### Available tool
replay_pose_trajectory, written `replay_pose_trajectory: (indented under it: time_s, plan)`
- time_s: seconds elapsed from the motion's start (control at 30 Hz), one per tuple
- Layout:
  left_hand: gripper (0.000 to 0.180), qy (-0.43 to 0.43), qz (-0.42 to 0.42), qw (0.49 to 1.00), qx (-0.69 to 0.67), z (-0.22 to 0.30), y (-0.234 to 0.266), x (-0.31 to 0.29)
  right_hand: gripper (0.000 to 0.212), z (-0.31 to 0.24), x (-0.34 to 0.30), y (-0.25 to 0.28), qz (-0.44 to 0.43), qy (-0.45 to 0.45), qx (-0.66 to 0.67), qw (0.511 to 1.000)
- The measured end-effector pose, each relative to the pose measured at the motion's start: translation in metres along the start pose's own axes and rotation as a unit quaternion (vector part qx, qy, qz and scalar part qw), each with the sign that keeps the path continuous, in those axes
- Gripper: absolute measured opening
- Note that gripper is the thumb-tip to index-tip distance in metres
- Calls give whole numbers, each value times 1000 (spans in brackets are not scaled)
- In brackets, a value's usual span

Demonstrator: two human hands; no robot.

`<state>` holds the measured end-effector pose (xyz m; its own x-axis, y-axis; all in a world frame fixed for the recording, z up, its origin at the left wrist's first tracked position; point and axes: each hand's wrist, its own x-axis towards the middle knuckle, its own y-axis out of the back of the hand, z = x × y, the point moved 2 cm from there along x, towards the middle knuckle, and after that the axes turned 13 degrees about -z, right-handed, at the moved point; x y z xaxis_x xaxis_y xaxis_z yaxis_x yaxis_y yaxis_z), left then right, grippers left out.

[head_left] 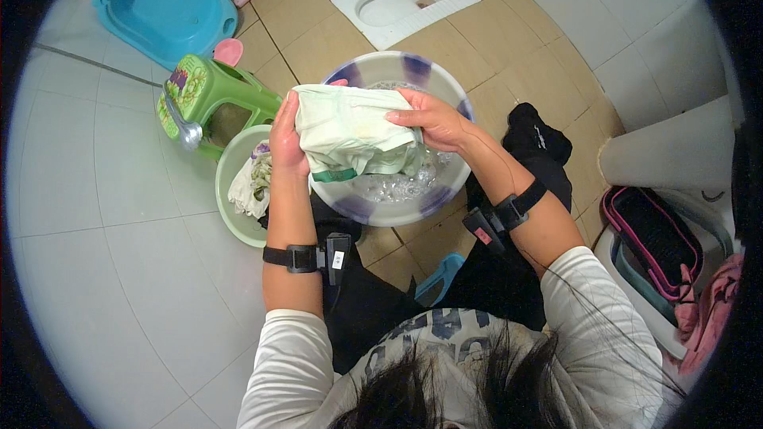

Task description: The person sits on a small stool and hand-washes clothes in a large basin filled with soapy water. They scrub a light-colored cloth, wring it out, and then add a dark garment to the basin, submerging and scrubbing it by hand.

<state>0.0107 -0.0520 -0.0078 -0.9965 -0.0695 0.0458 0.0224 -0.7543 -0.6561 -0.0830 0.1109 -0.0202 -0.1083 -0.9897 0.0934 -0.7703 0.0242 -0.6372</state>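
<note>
I see a pale green cloth (362,123), perhaps a garment, creased and folded, held between left hand (288,139) and right hand (433,121) above the basin (441,79), dark green patch (334,175) at one edge.

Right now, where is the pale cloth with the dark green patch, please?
In the head view, the pale cloth is just above centre, held between the left hand and right hand, over the round basin.

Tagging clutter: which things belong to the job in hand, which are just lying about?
In use:
pale cloth, in left hand and right hand
white-and-purple basin below
light-green basin with fabric, probably

Lying about, apparently:
blue tub
green stool
small pink container
</note>
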Motion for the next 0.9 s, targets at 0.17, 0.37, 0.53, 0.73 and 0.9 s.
replay_pose_trajectory:
  time_s: [0.17, 0.37, 0.53, 0.73, 0.9]
  plan:
    - [49, -30, 64, 997, 33, -4, -1, 0, 28, 9, 3, 6, 50, 34, 52, 997]
    - [28, -119, 45, 860, 494, -50, -67, 4, 21, 30, 19, 1, 254, 62, 187, 947]
    - [26, -44, 261, 828, 495, -40, -56, 26, 22, 40, 29, -16, 264, 53, 208, 940]
    - [22, -149, 125, 693, 694, -70, -60, 22, 22, 56, 36, 9, 252, 120, 190, 941]
    - [34, -138, 187, 740, 632, -46, -42, 27, 13, 50, 35, -23, 322, 47, 84, 942]
